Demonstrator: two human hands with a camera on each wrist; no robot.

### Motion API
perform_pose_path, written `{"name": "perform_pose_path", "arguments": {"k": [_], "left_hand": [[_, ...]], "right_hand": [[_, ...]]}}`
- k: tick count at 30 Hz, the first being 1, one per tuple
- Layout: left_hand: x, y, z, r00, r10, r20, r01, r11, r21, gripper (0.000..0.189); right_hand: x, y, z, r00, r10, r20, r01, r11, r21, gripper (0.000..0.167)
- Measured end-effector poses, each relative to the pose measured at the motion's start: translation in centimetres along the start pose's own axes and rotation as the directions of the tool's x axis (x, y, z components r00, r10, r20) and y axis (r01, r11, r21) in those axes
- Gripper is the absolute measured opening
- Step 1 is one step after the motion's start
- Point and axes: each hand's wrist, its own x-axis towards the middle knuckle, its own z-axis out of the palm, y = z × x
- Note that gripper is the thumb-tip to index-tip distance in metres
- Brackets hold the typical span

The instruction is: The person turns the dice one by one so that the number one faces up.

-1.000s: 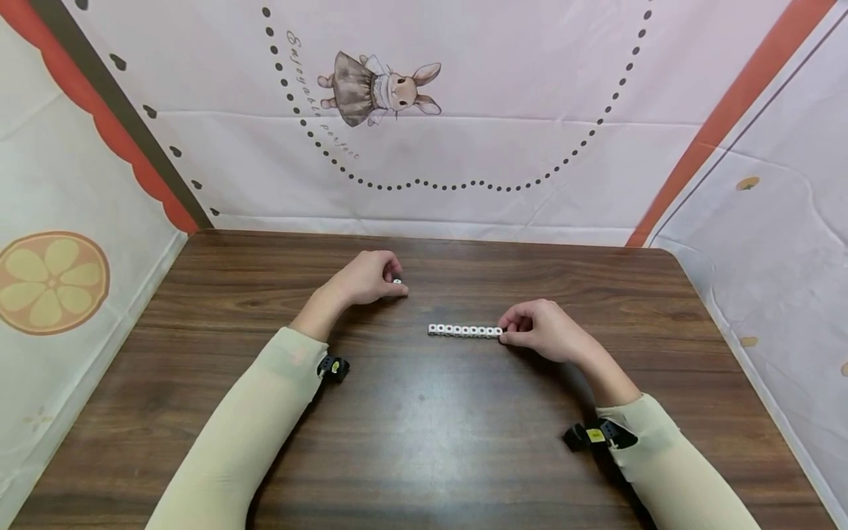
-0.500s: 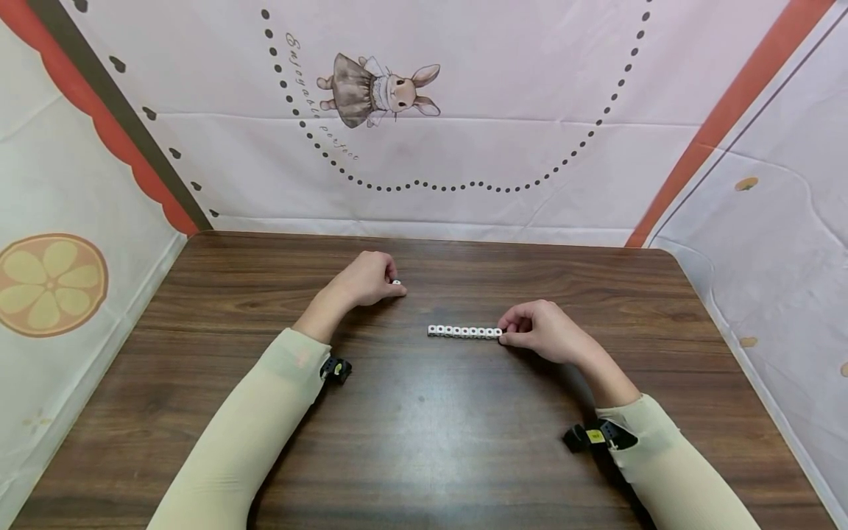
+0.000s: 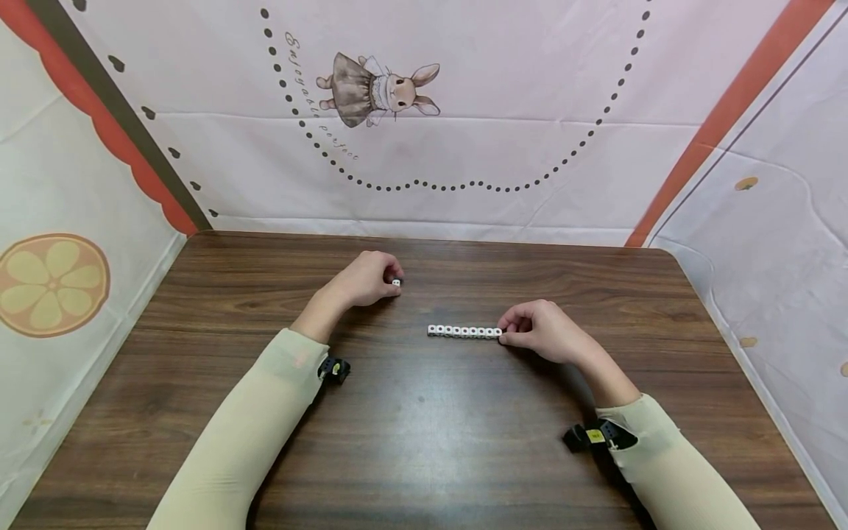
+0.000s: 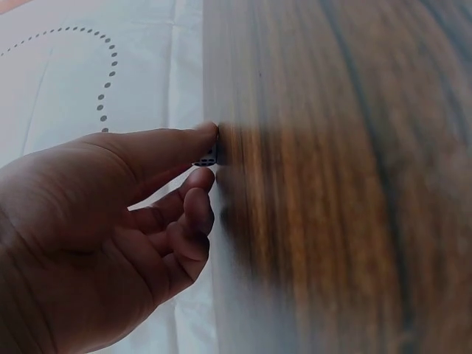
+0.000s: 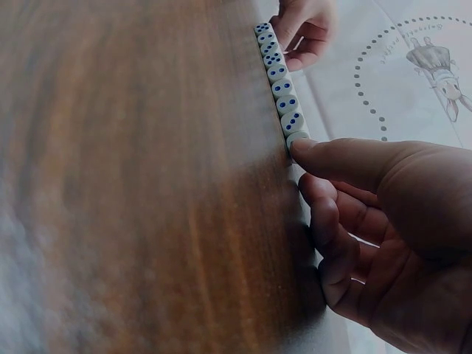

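Note:
A straight row of small white dice point(image 3: 464, 331) lies on the wooden table, their sides touching. In the right wrist view, blue pips show on the dice point(image 5: 277, 72). My right hand point(image 3: 546, 331) pinches the end die point(image 5: 296, 139) at the row's right end, its thumb partly covering that die. Behind and left of the row, my left hand point(image 3: 371, 278) holds a single die point(image 3: 396, 283) between thumb and fingers, low at the table surface. The left wrist view shows this die point(image 4: 206, 158) partly hidden by the thumb.
The brown wood-grain table point(image 3: 424, 442) fills the area in front. A pale printed cloth point(image 3: 503, 110) with a rabbit drawing hangs at the back edge, and similar cloths stand at both sides. Each wrist carries a small black camera point(image 3: 334, 369).
The left thumb has drawn back slightly, and more of the single die shows. My right hand and the row of dice have stayed put.

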Motion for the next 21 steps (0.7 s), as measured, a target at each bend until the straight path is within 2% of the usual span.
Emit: {"name": "perform_pose_path", "arguments": {"k": [10, 21], "left_hand": [[0.0, -0.32, -0.03, 1.0, 0.017, -0.004, -0.017, 1.0, -0.01, 0.011], [-0.03, -0.61, -0.2, 1.0, 0.0, -0.009, -0.001, 0.996, -0.089, 0.009]], "right_hand": [[-0.07, -0.13, -0.07, 1.0, 0.001, 0.001, -0.001, 1.0, -0.007, 0.007], [0.0, -0.06, -0.11, 1.0, 0.0, 0.003, 0.0, 1.0, 0.003, 0.007]]}}
